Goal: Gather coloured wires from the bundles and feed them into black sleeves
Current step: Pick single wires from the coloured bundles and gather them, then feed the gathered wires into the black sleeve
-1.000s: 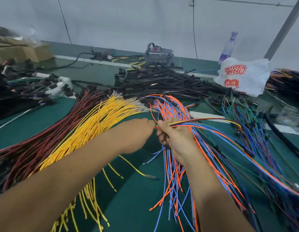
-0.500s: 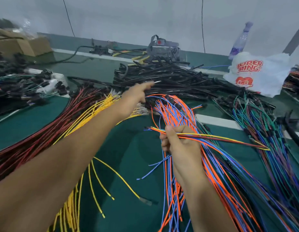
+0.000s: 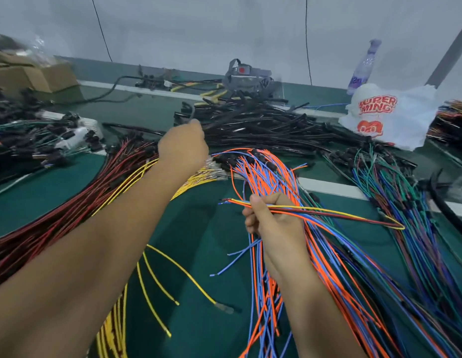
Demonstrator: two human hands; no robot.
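1. Two hands work apart: the left hand [image 3: 183, 147] is far out at the near-left edge of the sleeve pile [image 3: 250, 122], while the right hand [image 3: 272, 220] stays near, over the orange and blue bundle [image 3: 266, 171].
2. Left hand: fingers curled round one black sleeve [image 3: 190, 112], which rises from the fist and bends over at its top. How much of it lies free of the pile I cannot tell.
3. Right hand: closed in a fist round the gathered wires [image 3: 328, 211], yellow, red, orange and blue among them.
4. Those wires run nearly level, left to right. Their short bare tips poke out left of the fist, towards the left arm; the long tails trail off right.
5. Judgement: the sleeve must come near and right to reach those tips, with its open end turned to face right along the wire axis. The left hand is the one to travel.
6. Risk, as I judge it: splayed tips may snag on the sleeve mouth.
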